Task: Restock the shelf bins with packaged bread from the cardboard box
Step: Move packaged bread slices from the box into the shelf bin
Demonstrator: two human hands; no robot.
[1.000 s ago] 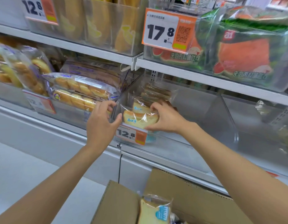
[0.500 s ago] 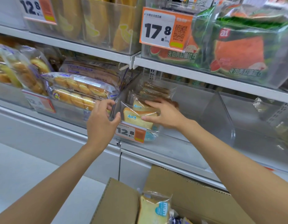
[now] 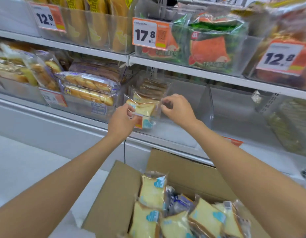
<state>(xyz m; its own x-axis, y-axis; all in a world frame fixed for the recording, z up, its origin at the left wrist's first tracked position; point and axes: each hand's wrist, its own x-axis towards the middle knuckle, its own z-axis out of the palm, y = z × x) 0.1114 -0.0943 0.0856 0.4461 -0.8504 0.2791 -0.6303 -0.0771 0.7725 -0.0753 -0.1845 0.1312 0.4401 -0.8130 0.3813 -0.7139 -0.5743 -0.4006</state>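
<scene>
As left hand (image 3: 120,120) and right hand (image 3: 177,109) pinch, one pack (image 3: 143,108) sits.

A sliced bread pack (image 3: 142,107) in clear wrap lay at the front of the transparent shelf bin (image 3: 204,100), at twelve o'clock. More bread packs (image 3: 152,191) stood jumbled in the open cardboard box (image 3: 118,194), at six o'clock.

Bin tag (image 3: 140,121): mostly behind left hand (image 3: 121,122), price hidden. Pack (image 3: 143,107): left corner covered by that hand's pinching fingers. Rear packs (image 3: 154,86): dim, kind unclear. Box (image 3: 114,194): near side cut by bottom edge. Far-right bags (image 3: 293,127): smeared, kind unclear. Lower-left tag (image 3: 53,99): blurred, unreadable. 17.8 tag (image 3: 149,33): small print too fine.
</scene>
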